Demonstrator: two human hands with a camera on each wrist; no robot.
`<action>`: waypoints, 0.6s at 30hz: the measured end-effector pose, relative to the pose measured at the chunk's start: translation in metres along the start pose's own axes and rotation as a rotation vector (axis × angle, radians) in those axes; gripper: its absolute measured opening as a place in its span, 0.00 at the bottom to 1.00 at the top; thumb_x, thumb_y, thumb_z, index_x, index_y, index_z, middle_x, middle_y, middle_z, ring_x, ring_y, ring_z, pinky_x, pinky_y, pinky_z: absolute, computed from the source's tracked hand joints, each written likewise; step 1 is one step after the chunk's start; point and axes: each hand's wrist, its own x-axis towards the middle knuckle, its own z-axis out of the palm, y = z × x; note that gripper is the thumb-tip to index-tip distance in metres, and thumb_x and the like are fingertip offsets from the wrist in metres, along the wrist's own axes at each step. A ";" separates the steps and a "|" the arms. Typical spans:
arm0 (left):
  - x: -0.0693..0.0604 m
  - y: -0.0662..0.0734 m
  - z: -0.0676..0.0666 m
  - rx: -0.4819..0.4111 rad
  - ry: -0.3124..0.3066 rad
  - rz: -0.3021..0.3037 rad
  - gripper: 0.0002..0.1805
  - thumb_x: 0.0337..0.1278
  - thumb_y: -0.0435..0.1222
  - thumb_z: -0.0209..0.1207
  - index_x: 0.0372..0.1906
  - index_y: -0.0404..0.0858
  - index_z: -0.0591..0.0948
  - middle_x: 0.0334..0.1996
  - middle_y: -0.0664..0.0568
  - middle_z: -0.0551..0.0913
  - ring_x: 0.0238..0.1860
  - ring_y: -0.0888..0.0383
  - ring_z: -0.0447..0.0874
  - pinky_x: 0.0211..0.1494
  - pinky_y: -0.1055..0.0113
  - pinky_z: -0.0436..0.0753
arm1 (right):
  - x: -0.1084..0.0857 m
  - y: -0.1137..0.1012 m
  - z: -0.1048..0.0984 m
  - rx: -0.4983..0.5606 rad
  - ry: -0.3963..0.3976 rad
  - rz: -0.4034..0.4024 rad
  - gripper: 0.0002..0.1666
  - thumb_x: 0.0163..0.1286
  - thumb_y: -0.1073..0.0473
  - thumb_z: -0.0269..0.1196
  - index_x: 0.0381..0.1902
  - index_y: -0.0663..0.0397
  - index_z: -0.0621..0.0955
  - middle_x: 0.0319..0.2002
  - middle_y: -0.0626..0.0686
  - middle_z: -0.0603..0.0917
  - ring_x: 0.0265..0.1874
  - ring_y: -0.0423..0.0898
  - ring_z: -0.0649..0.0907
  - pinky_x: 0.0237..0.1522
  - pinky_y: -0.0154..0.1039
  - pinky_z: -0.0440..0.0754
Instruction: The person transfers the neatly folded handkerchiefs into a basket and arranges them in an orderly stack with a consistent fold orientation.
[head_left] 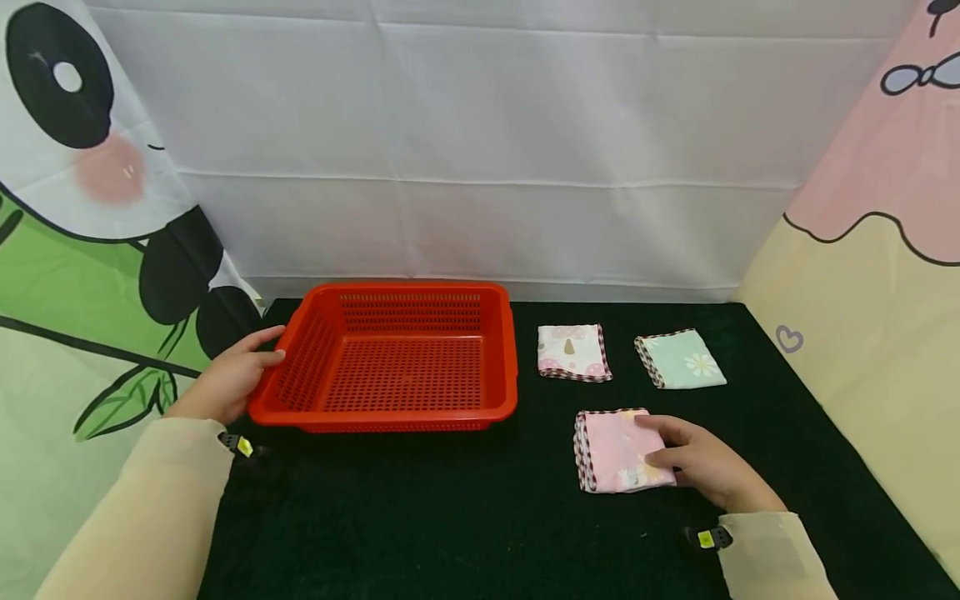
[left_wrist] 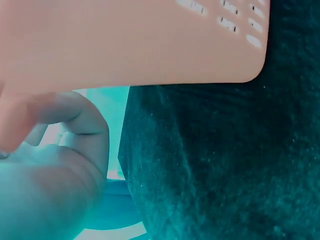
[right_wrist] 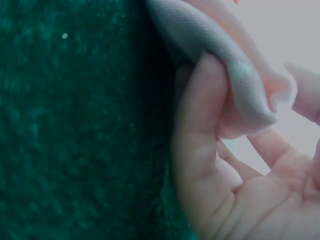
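In the head view, a red plastic basket [head_left: 408, 415] with slotted walls stands at the back left of the dark green tabletop. My left hand [head_left: 231, 379] grips its left rim; the left wrist view shows the fingers [left_wrist: 90, 117] bent at the basket's side wall [left_wrist: 150, 55], their tips partly hidden. On the right, my right hand [head_left: 708, 458] pinches the right edge of a folded pink handkerchief [head_left: 618, 450] with checked trim. In the right wrist view, the thumb and fingers lie on either side of the folded cloth [right_wrist: 240, 85].
Behind the pink one lie two more folded handkerchiefs: a white-and-pink one [head_left: 570, 352] right of the basket and a mint green one [head_left: 686, 360] with a flower. White fabric [head_left: 480, 150] hangs behind the table, and printed cloths flank both sides.
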 end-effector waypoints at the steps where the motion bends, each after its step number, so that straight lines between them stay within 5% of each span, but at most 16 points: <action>1: -0.001 0.000 -0.001 -0.014 -0.001 -0.004 0.38 0.83 0.42 0.46 0.85 0.53 0.42 0.79 0.39 0.53 0.55 0.58 0.78 0.54 0.60 0.85 | 0.000 0.000 0.001 0.007 0.002 0.002 0.39 0.73 0.65 0.64 0.79 0.57 0.65 0.76 0.69 0.57 0.52 0.57 0.77 0.50 0.48 0.84; 7: -0.001 0.000 0.005 -0.045 0.041 0.007 0.38 0.82 0.40 0.48 0.85 0.53 0.45 0.77 0.40 0.56 0.53 0.61 0.80 0.52 0.63 0.85 | 0.002 -0.001 0.004 0.067 -0.020 -0.002 0.41 0.72 0.65 0.66 0.79 0.59 0.64 0.74 0.68 0.60 0.47 0.55 0.79 0.47 0.45 0.85; 18: -0.003 0.001 0.013 -0.032 0.096 -0.016 0.36 0.82 0.43 0.45 0.85 0.56 0.46 0.80 0.40 0.53 0.68 0.48 0.69 0.54 0.61 0.85 | 0.003 -0.004 0.011 0.270 0.007 -0.058 0.43 0.74 0.66 0.64 0.81 0.54 0.60 0.80 0.63 0.51 0.52 0.52 0.79 0.52 0.41 0.84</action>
